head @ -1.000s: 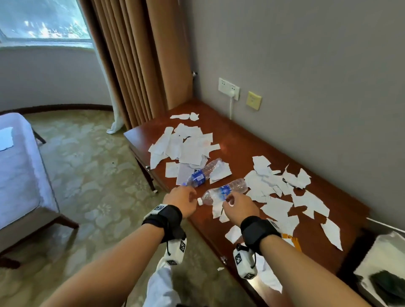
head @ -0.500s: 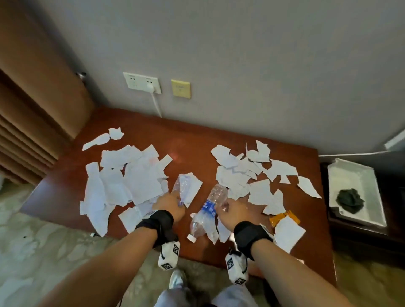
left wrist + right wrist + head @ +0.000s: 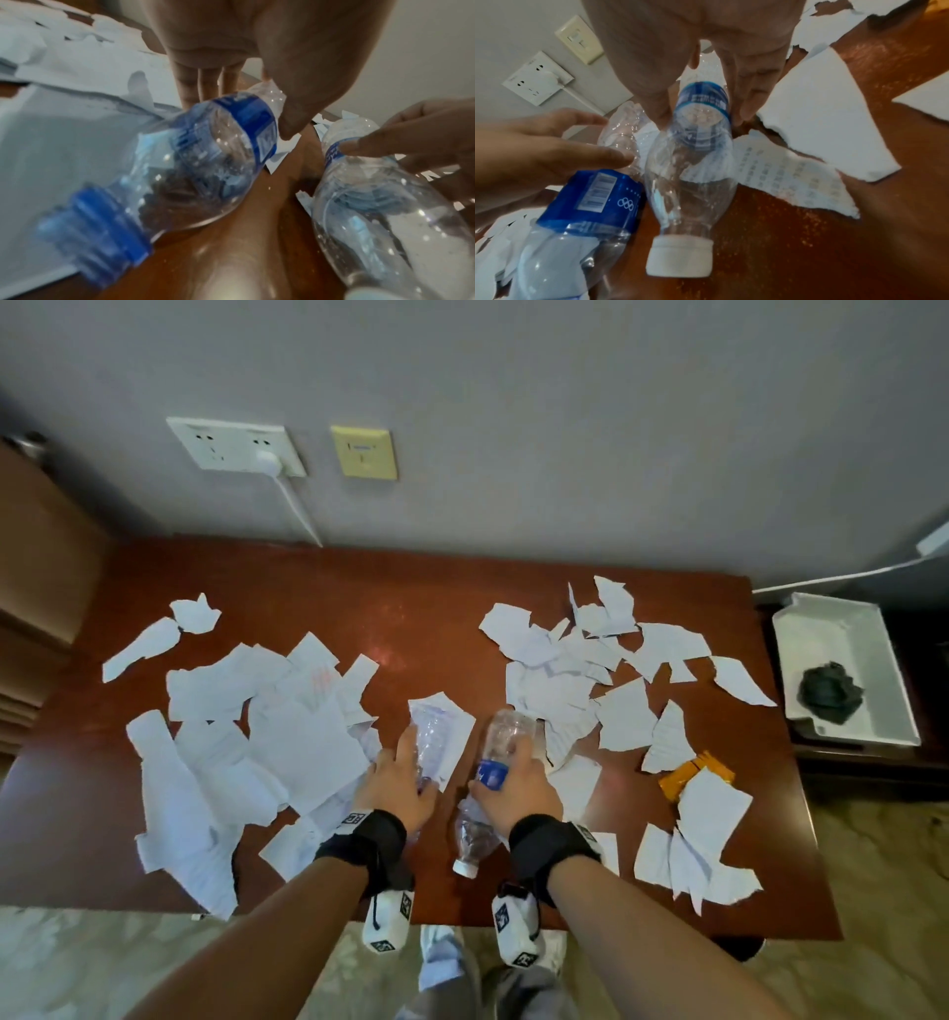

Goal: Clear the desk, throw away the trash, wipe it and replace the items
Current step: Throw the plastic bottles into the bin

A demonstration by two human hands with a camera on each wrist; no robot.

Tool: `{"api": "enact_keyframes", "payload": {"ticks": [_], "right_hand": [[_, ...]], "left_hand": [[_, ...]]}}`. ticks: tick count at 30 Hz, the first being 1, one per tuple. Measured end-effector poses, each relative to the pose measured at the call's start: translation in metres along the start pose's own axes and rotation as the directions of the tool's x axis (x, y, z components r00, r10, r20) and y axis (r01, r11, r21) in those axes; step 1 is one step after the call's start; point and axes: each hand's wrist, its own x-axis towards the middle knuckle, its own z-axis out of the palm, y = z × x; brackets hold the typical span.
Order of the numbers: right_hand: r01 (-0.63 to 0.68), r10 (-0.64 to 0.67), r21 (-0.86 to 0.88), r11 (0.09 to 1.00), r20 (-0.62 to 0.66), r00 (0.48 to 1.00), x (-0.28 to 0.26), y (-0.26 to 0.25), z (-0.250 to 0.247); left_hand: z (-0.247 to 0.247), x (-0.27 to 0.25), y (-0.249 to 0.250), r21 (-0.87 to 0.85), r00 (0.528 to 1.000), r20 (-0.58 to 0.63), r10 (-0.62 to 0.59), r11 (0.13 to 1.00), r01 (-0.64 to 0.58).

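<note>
**Head view.** The left hand (image 3: pixel 395 783) and right hand (image 3: pixel 518 788) sit side by side near the front edge of the desk (image 3: pixel 436 618), each on a bottle. The blue-cap bottle (image 3: pixel 429 737) lies under the left fingers, its crumpled base toward the wall. The white-cap bottle (image 3: pixel 508 737) passes through the right hand, cap toward me. Paper scraps (image 3: pixel 303 737) litter the desk on both sides, and an orange packet (image 3: pixel 672 780) lies among those on the right. A tray (image 3: pixel 842 639) holding a dark cloth (image 3: pixel 827 693) stands beside the desk.

**Left wrist view.** The blue-cap bottle (image 3: pixel 205 162) sits between the thumb and the fingers (image 3: pixel 185 85) of the left hand (image 3: pixel 218 30). The thumb rests by the label, and the fingers curl loosely round the far side. I cannot tell whether the bottle is clear of the desk.

**Right wrist view.** The right hand (image 3: pixel 693 30) pinches the white-cap bottle (image 3: pixel 690 166) at its blue label, thumb on one side and fingers on the other. The neck tilts down. I cannot tell whether the cap touches the desk. The blue-cap bottle (image 3: pixel 577 213) lies just beside it, under the left hand (image 3: pixel 526 152).
</note>
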Motion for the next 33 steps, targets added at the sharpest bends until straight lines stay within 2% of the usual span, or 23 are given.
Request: {"api": "enact_keyframes", "payload": {"ticks": [7,15,19,26,33], "right_hand": [[-0.069,0.067,0.185,0.98,0.016,0.998,-0.002,0.002,0.001],[0.047,-0.033,0.292,0.955,-0.052,0.998,-0.019,-0.004,-0.075],[0.117,-0.085,0.3,0.947,-0.117,0.989,-0.029,0.014,-0.109],[0.14,-0.073,0.324,0.936,-0.21,0.975,-0.062,0.085,-0.154],[0.205,-0.096,0.371,0.906,-0.289,0.952,-0.099,0.211,-0.209]], "left_hand": [[-0.011,0.006,0.008,-0.097,0.999,0.04,-0.009,0.995,0.013],[-0.064,-0.004,0.065,-0.264,0.999,-0.033,0.001,0.965,-0.01],[-0.067,-0.018,0.107,-0.35,0.993,-0.014,0.118,0.93,-0.115],[-0.028,-0.068,0.181,-0.461,0.966,0.026,0.258,0.86,-0.217],[0.037,-0.139,0.28,-0.464,0.954,-0.025,0.298,0.842,-0.275]]}}
